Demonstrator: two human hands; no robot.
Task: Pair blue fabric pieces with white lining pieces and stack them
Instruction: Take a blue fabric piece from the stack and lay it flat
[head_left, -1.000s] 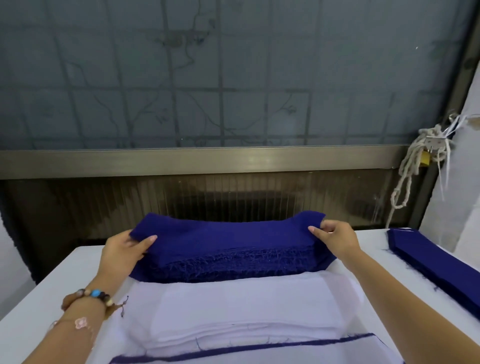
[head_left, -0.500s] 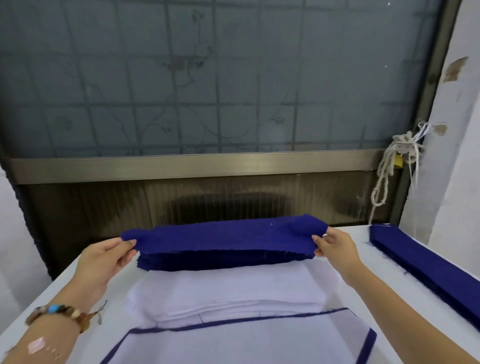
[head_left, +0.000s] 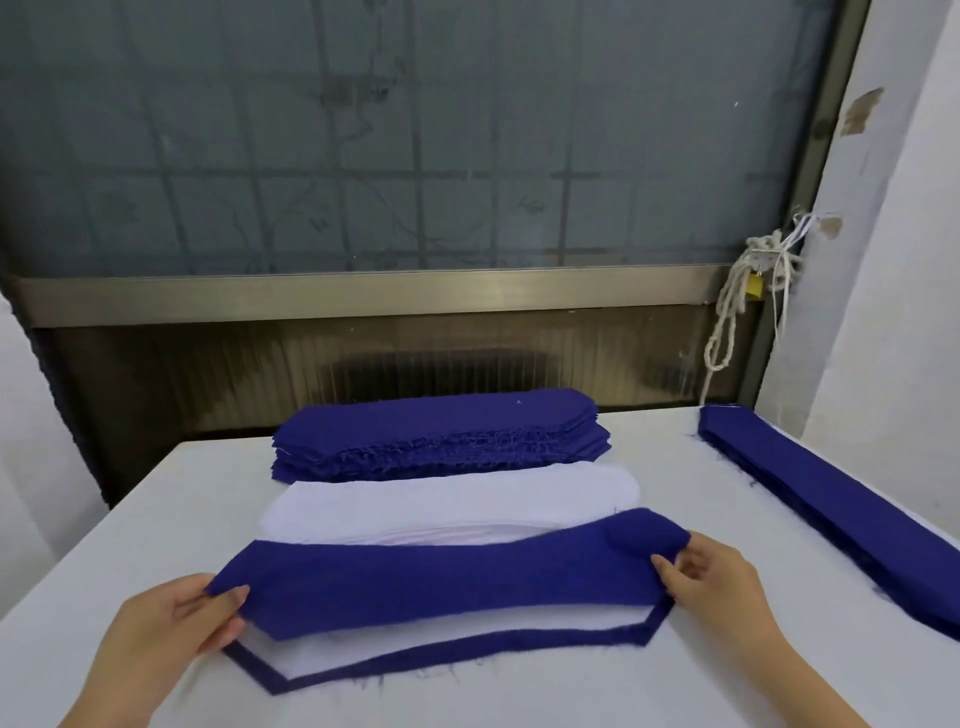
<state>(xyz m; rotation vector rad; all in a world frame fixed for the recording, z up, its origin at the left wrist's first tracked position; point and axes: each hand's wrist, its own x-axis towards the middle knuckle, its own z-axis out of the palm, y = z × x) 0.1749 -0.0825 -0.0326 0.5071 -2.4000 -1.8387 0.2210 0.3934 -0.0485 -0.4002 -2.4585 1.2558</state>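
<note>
A single blue fabric piece (head_left: 447, 582) hangs stretched between my hands just above the near paired stack (head_left: 467, 652), whose top shows white lining on a blue piece. My left hand (head_left: 182, 623) pinches the piece's left end and my right hand (head_left: 711, 582) pinches its right end. Behind it lies a pile of white lining pieces (head_left: 452, 501). At the table's far edge sits the stack of blue fabric pieces (head_left: 436, 436).
A long pile of narrow blue strips (head_left: 831, 514) runs along the right side of the white table (head_left: 130, 519). A frosted window and metal sill stand behind the table. A knotted white rope (head_left: 737, 312) hangs at the right, by a white wall.
Both hands lifted the top blue piece off the far stack and carried it toward me, over the white pile, to just above the near paired stack.
</note>
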